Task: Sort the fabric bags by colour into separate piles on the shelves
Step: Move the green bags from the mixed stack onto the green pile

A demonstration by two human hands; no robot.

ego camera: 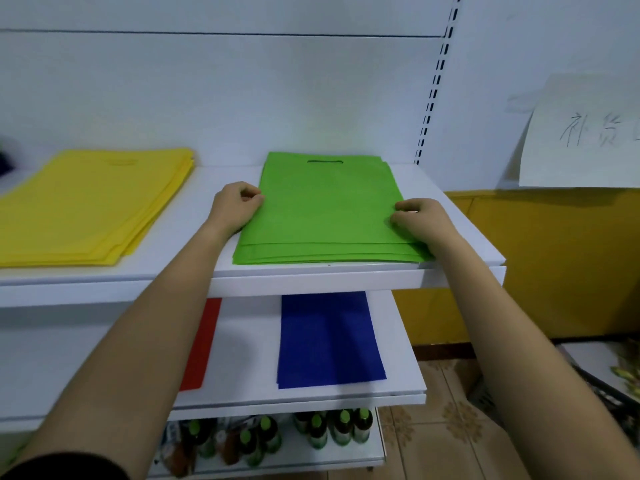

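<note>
Green flat fabric bags [325,209] sit stacked at the right end of the upper white shelf [311,275]. Your left hand [239,206] and right hand [415,216] curl onto opposite side edges and pinch them, likely squaring the pile. Yellow fabric bags [86,209] lie well apart to the left.

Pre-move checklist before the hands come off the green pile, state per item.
1. Green pile one colour only: ok.
2. Green pile squared: not ok, lower bags fan out at the front edge.
3. Hands on it: ok, left hand at its left edge, right hand at its right edge; pinching or pressing, cannot tell.
4. Yellow pile apart from green: ok, bare top shelf between.
5. Blue pile and red pile apart on lower shelf: ok.
6. Unsorted bags remaining: cannot tell.
</note>
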